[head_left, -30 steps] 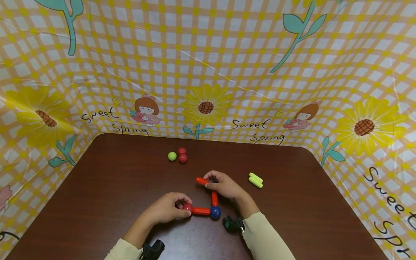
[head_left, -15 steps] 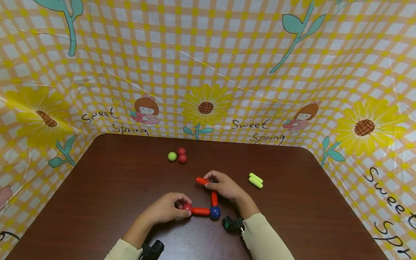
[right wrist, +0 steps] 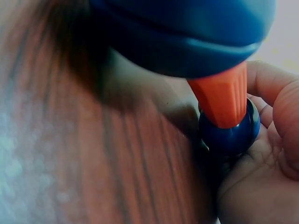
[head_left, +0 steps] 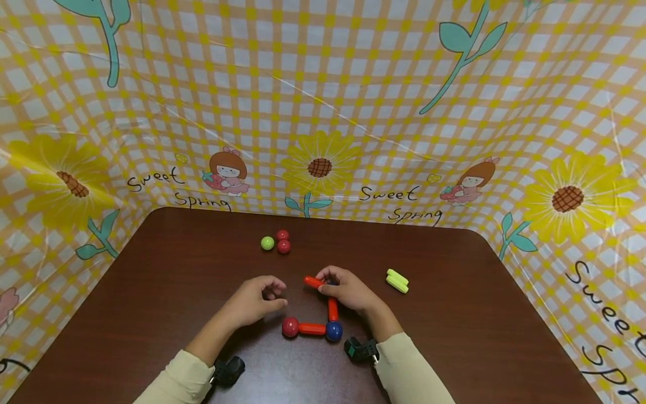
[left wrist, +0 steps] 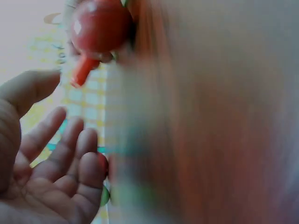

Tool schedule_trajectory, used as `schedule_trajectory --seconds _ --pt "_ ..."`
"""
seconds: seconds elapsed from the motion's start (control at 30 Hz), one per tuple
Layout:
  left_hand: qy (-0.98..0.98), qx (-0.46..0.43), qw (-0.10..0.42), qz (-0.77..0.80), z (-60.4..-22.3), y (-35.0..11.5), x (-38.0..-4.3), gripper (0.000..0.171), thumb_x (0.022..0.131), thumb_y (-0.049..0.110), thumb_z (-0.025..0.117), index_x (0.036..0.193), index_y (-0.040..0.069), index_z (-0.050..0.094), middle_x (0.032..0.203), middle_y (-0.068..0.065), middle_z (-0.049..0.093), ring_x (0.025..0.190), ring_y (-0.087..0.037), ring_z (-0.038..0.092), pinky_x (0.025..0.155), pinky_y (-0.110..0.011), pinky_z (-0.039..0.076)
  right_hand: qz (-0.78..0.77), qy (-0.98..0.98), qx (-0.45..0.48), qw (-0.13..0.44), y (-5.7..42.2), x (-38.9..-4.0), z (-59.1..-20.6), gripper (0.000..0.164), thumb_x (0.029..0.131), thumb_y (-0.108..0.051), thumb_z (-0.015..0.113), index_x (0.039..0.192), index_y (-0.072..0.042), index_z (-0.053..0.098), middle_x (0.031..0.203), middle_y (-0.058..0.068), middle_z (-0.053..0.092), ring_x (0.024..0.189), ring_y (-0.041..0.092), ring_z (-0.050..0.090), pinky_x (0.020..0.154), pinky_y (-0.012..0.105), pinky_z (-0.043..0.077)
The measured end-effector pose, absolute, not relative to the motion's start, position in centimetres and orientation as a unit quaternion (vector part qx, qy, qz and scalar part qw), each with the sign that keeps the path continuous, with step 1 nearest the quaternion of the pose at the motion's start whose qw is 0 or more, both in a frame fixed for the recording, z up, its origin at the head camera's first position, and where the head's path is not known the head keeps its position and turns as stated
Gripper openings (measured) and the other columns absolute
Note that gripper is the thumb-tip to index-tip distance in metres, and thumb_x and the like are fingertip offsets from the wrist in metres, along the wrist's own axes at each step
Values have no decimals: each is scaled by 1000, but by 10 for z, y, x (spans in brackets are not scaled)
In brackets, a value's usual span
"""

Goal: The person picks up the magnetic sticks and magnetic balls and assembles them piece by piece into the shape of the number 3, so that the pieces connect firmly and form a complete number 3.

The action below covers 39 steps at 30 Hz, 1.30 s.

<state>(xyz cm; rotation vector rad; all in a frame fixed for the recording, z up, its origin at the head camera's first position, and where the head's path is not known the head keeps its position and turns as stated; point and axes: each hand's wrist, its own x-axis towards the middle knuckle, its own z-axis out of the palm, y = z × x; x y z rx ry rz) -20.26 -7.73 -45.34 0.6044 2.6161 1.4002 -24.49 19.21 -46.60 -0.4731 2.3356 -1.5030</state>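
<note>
A chain of balls and rods lies mid-table in the head view. Its red ball point(head_left: 290, 327) joins a red rod point(head_left: 312, 329), which runs to a near blue ball point(head_left: 333, 331). From there a second red rod point(head_left: 332, 310) leads away to a far blue ball point(right wrist: 230, 135), mostly hidden by my right hand point(head_left: 349, 290) in the head view. That hand grips this ball, and a third red rod point(head_left: 312, 281) sticks out leftward from beside its fingertips. My left hand point(head_left: 259, 301) hovers up and left of the red ball, fingers loosely bent, holding nothing.
Farther back sit a green ball point(head_left: 267, 243) and two red balls point(head_left: 284, 246) close together. Two yellow-green rods point(head_left: 397, 281) lie side by side to the right. A checked cloth point(head_left: 323, 101) rises behind the brown table point(head_left: 192, 252) and along its sides.
My left hand has let go of the red ball and moved up and slightly left of it. The right hand keeps its hold, and the chain stays in place.
</note>
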Motion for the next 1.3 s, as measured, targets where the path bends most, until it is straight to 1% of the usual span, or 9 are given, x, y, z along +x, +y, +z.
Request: schedule_trajectory --seconds 0.13,0.4,0.53,0.63,0.77,0.9,1.1,1.17,1.3 --pt "880 196 14 432 -448 -80 -223 25 85 15 78 106 6 69 97 -2 64 87 -15 59 76 -33 49 -528 819 -158 161 192 -244 -464 18 93 -8 67 111 -6 62 97 6 58 90 24 52 78 35 41" --pt "905 198 -38 374 -435 -86 -257 25 85 15 77 104 2 70 100 -6 64 91 -23 60 82 -41 50 -527 819 -160 161 192 -243 -464 17 93 -9 67 110 -8 63 97 5 58 91 24 51 78 35 41" --pt "908 208 -36 361 -429 -86 -270 25 86 14 76 105 0 69 102 -11 64 93 -27 61 83 -43 50 -526 820 -161 158 192 -242 -463 17 93 -9 67 110 -8 63 96 5 58 91 24 51 78 36 41" --pt "913 218 -27 344 -427 -84 -280 23 87 14 75 105 1 69 104 -12 63 95 -29 61 81 -41 51 -529 818 -159 160 192 -242 -463 18 93 -8 67 110 -7 63 95 5 58 90 23 52 78 35 41" --pt "925 235 -26 297 -425 -79 -294 17 89 17 75 100 5 69 101 -10 61 87 -24 57 75 -37 47 -532 816 -156 163 192 -243 -464 18 93 -6 66 110 -7 62 96 5 59 90 23 52 78 35 41" --pt "940 246 -35 235 -423 -75 -303 14 89 20 75 94 10 67 99 -8 60 81 -21 52 72 -38 45 -533 815 -155 164 192 -242 -465 18 93 -6 66 111 -6 63 97 6 59 91 23 52 79 35 42" --pt "957 251 -47 134 -425 -70 -310 27 88 27 77 108 10 70 103 -5 62 92 -26 57 78 -47 47 -536 815 -150 162 191 -241 -463 19 93 -7 67 112 -7 62 97 5 59 91 23 52 78 35 41" --pt "959 251 -49 126 -425 -68 -312 31 88 28 77 112 9 69 104 -6 62 95 -28 57 80 -48 47 -537 814 -149 161 191 -242 -463 19 93 -6 66 112 -6 62 97 4 59 91 23 51 78 35 41" --pt "958 246 -48 137 -424 -66 -317 33 88 29 77 114 9 70 107 -6 62 98 -29 57 83 -49 46 -536 815 -149 162 191 -242 -463 19 93 -7 66 112 -6 62 97 4 59 91 23 51 78 35 41"
